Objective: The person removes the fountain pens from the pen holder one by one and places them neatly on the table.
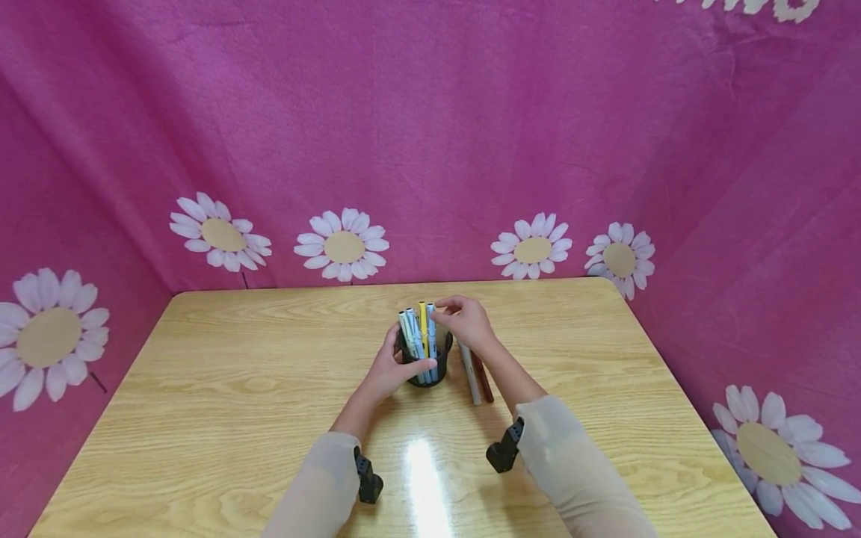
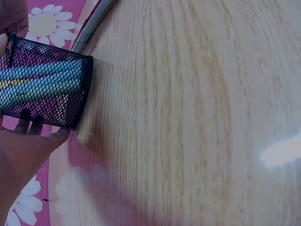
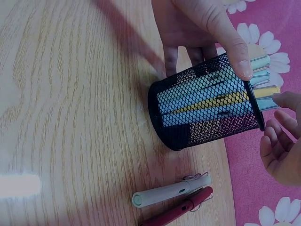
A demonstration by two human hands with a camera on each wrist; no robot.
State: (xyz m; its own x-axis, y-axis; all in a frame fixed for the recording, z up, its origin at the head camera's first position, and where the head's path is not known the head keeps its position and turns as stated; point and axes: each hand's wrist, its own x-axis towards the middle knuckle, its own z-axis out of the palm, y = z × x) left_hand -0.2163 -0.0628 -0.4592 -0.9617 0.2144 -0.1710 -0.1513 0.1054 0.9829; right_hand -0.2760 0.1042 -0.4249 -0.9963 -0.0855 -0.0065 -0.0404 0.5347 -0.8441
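Note:
A black mesh pen cup [image 3: 186,134] stands upright on the table, holding several capped pens. My left hand [image 1: 389,371] grips it from the left, its thumb near the rim and its other fingers round the mesh. Caps in light green, light blue and yellow stick out of the top; the yellow pen [image 1: 423,320] is between the blue ones. At the rightmost light blue pen [image 1: 432,332], my right hand [image 1: 467,323] pinches the cap's top end. In the right wrist view, the other fingers of that hand curl loosely beside the rim.
Right of the cup, a pale grey-green pen [image 3: 164,193] and a dark red pen [image 3: 183,209] lie side by side on the wooden table [image 1: 235,418]. A pink curtain [image 1: 430,149] with white daisies hangs behind the table's far edge and along both sides.

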